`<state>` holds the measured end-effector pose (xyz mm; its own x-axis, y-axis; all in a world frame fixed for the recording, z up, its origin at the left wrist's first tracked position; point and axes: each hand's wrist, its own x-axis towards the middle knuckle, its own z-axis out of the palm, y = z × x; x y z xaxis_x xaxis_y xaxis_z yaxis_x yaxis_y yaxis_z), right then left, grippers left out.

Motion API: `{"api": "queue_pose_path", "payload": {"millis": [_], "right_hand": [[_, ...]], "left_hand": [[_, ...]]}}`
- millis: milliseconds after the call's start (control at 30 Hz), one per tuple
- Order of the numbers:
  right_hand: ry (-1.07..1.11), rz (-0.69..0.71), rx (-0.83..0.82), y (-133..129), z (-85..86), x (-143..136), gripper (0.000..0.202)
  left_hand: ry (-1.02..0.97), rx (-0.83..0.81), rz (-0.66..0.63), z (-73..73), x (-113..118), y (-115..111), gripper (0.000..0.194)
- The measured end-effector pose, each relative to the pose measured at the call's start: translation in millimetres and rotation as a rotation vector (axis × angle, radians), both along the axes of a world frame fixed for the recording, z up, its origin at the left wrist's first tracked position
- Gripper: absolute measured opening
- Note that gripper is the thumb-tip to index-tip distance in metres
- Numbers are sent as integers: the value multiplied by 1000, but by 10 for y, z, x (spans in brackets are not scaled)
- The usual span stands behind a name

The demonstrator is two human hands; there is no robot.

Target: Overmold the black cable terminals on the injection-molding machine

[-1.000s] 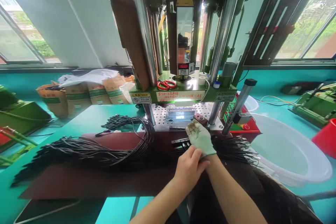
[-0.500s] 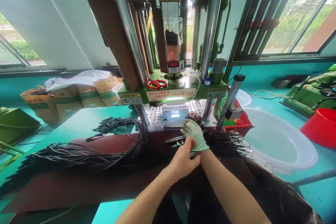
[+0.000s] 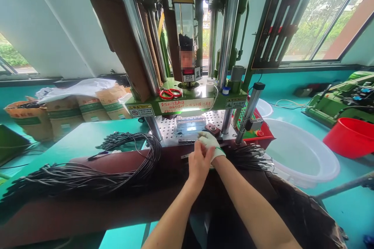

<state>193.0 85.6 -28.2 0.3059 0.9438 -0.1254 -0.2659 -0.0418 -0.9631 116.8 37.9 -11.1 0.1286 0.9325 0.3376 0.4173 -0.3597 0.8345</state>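
Green press (image 3: 201,104) behind, left hand (image 3: 198,159) touching white glove (image 3: 206,139) on right hand (image 3: 212,148) (whether either hand's fingers grip, I cannot tell), black cables (image 3: 87,175) alongside.

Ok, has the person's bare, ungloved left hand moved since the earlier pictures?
Yes: the bare left hand has moved forward, closer to the silver, perforated metal plate.

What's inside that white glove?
The right hand is inside the white glove; its bare wrist shows. The palm is covered, and the left hand hides part of the glove.
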Motion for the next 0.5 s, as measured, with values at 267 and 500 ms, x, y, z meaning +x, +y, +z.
{"api": "queue_pose_path", "payload": {"millis": [267, 500], "right_hand": [[601, -8, -74, -165, 336, 111, 16], [745, -58, -11, -377, 516, 245, 21]], "left_hand": [[-238, -75, -266, -163, -56, -203, 21], [-635, -380, -502, -100, -54, -366, 16]]}}
